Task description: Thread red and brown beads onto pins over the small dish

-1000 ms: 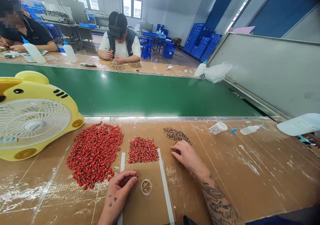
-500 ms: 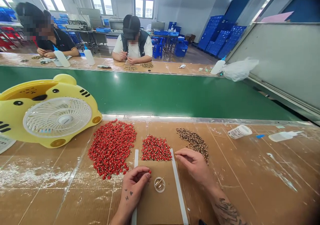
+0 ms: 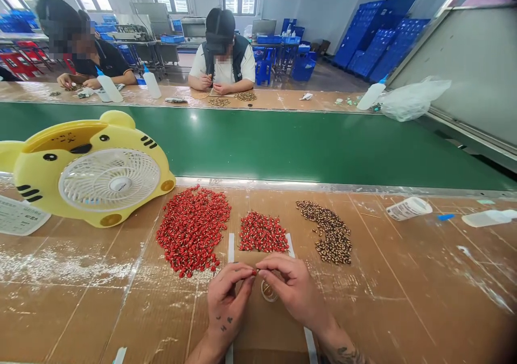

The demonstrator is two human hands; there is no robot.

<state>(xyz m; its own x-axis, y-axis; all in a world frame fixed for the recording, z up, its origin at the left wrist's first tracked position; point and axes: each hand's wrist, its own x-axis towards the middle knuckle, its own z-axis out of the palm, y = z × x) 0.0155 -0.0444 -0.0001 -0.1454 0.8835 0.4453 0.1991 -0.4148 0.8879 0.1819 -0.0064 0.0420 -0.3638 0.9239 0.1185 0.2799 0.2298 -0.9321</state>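
Note:
My left hand [image 3: 231,294] pinches a small red piece [image 3: 254,272] between thumb and forefinger. My right hand [image 3: 288,284] is closed in a pinch right against that piece; whatever its fingertips hold is too small to make out. Beneath the right fingers, a small clear round cup [image 3: 268,292] is partly covered. Just beyond my hands lies a small heap of red pieces with pale and dark tips [image 3: 263,232], at the far end of a cardboard strip [image 3: 270,329] edged with white tape. A larger red heap [image 3: 194,229] spreads to the left, and small brown-and-gold beads [image 3: 329,232] lie to the right.
A yellow animal-faced fan [image 3: 97,170] stands at the left. On the right lie a white tub [image 3: 409,209], a blue cap [image 3: 446,217] and a squeeze bottle [image 3: 488,218]. Past the green belt [image 3: 302,143], two people sit at the opposite bench, one with a co-worker's hands [image 3: 214,85] over beads.
My right hand has moved left from beside the bead pile to meet my left hand at the red piece. It now partly covers the clear cup. The view has shifted slightly.

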